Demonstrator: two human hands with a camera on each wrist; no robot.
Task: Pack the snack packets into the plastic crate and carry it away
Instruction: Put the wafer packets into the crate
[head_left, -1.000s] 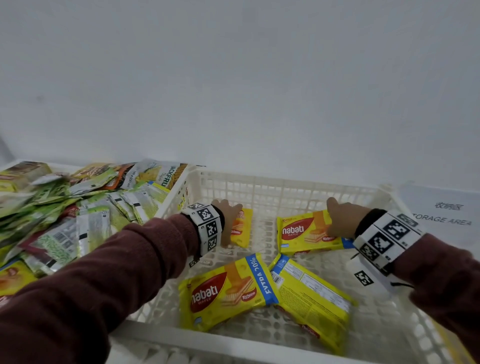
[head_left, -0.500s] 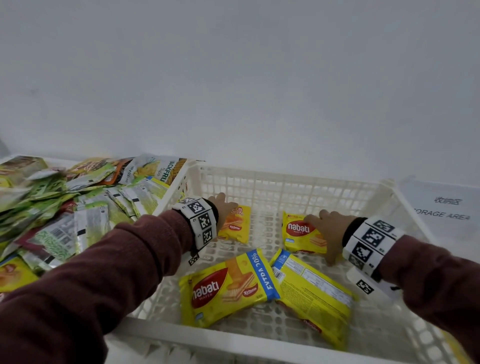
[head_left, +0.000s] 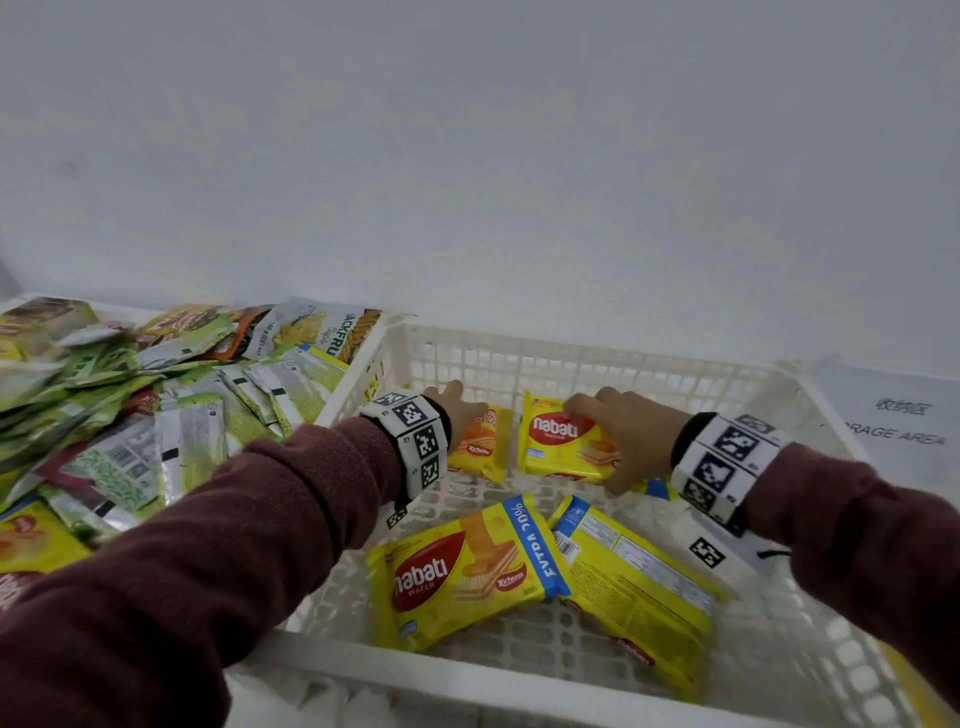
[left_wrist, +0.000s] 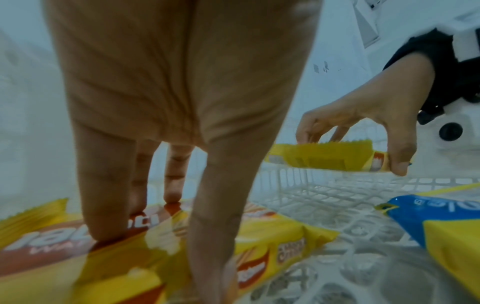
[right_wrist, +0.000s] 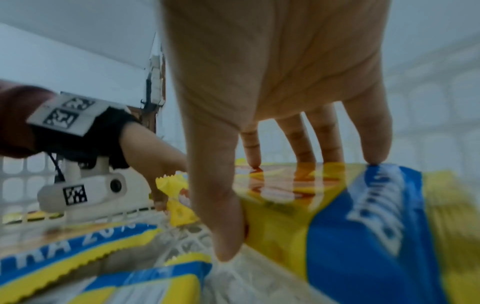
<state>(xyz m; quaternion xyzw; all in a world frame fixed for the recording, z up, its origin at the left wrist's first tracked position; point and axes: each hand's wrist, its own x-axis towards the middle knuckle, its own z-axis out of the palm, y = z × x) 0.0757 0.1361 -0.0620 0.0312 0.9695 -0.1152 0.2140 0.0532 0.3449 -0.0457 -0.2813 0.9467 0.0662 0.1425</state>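
A white plastic crate (head_left: 597, 364) holds several yellow wafer packets. My left hand (head_left: 457, 405) is at the crate's far left, and its straight fingers (left_wrist: 103, 205) press on top of a small yellow packet (head_left: 483, 447) lying on the crate floor. My right hand (head_left: 623, 431) pinches another wafer packet (head_left: 556, 441) between fingers and thumb. In the left wrist view this packet (left_wrist: 324, 158) hangs clear of the mesh floor. Two larger packets lie nearer me, one face up (head_left: 462, 571) and one face down (head_left: 639, 587).
A heap of green and yellow snack packets (head_left: 156, 415) fills a tray left of the crate, touching its left wall. A paper sign (head_left: 904, 421) lies to the right. A plain white wall stands close behind.
My right hand has taken the far packet between fingers and thumb and raised it off the floor. The small packet under my left hand has come down flatter on the floor.
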